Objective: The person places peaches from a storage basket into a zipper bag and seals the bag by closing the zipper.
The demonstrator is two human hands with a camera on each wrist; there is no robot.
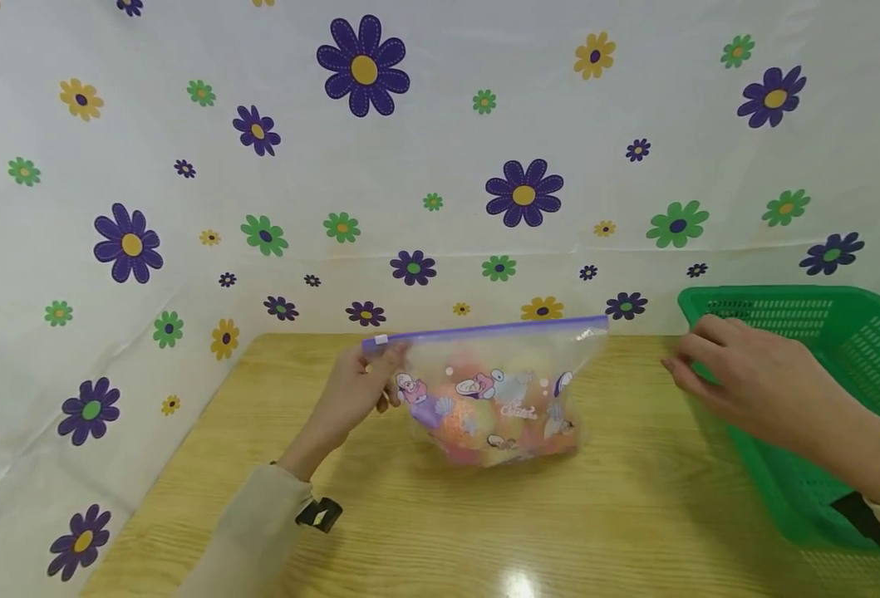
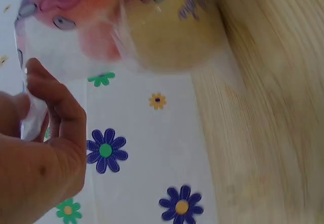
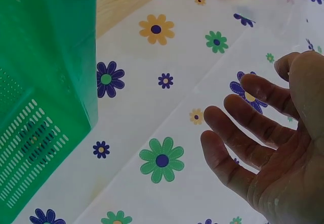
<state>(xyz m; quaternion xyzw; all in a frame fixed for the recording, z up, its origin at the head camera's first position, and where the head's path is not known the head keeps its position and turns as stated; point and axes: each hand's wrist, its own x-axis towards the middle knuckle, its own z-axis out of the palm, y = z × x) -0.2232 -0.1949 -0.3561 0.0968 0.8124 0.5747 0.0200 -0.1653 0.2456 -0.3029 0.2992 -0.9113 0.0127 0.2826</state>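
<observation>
A clear zip bag (image 1: 484,399) with a purple slider strip and printed cartoon shells is filled with rounded orange, yellow, pink and purple things. My left hand (image 1: 361,386) pinches its upper left corner, just below the white slider (image 1: 381,339). In the left wrist view, thumb and fingers of the left hand (image 2: 50,127) close on the bag's edge, and a yellow round thing (image 2: 172,31) shows through the plastic. Off to the right, my right hand (image 1: 761,378) is apart from the bag, over the near side of the green basket; its fingers (image 3: 238,133) are loosely bent around nothing.
A green plastic basket (image 1: 754,482) with slotted walls stands at the right of the wooden table (image 1: 410,540). Behind and to the left hangs a white cloth (image 1: 425,149) printed with flowers. A dark band (image 1: 320,515) is on the left wrist.
</observation>
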